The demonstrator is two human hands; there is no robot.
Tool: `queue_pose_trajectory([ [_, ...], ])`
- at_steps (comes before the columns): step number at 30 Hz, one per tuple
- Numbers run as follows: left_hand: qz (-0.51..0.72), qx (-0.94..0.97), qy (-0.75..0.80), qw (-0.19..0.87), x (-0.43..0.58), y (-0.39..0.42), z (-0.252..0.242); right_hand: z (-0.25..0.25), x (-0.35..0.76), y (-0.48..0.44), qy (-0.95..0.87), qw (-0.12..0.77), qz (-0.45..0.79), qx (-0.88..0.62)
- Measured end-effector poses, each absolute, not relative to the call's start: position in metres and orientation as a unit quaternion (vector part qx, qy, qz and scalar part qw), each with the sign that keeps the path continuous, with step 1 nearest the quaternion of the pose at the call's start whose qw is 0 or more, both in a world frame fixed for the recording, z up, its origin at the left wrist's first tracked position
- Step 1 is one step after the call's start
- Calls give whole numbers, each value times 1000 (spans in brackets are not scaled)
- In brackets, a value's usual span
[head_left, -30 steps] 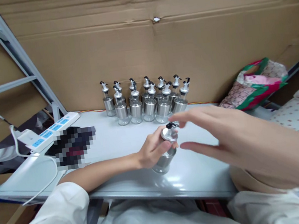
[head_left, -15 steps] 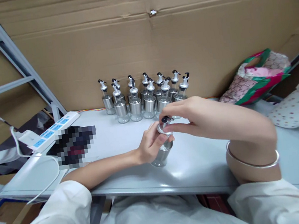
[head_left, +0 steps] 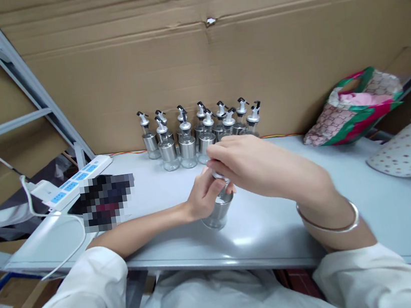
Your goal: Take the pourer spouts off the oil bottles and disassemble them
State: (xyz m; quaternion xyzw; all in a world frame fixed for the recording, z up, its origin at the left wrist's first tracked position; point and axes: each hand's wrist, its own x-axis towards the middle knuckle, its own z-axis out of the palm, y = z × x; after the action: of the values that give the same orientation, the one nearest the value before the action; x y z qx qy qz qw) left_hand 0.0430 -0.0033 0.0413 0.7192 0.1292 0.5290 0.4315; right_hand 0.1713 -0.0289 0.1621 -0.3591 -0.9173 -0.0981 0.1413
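A small glass bottle (head_left: pixel 218 212) with a steel collar stands tilted on the grey table (head_left: pixel 260 227), near its front edge. My left hand (head_left: pixel 202 200) is wrapped round the bottle's body. My right hand (head_left: pixel 246 163) is closed over the bottle's top, hiding the black pour spout. A silver bangle sits on my right wrist. At the back of the table, against the cardboard wall, stand several matching bottles (head_left: pixel 187 146) with black and silver spouts.
A white power strip (head_left: pixel 80 178) with a cable lies at the table's left, beside a blurred dark object (head_left: pixel 107 199). A patterned bag (head_left: pixel 351 107) and a dotted white item (head_left: pixel 405 150) sit at the right. A metal shelf frame (head_left: pixel 29 81) rises at left.
My right hand came in from the right, took the spout between its fingers, then closed over the whole top. The left hand kept its hold on the bottle.
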Motion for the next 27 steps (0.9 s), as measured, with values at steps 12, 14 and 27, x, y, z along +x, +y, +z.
queue_pose_trajectory([
  [12, 526, 689, 190, 460, 45, -2, 37, 152, 166, 21, -922, 209, 236, -223],
  [14, 530, 696, 180, 450, 45, -2, 35, 149, 164, 24, -909, 207, 301, -200],
  [27, 543, 709, 152, 423, 44, -4, 31, 136, 159, 36, -856, 242, 438, -129],
])
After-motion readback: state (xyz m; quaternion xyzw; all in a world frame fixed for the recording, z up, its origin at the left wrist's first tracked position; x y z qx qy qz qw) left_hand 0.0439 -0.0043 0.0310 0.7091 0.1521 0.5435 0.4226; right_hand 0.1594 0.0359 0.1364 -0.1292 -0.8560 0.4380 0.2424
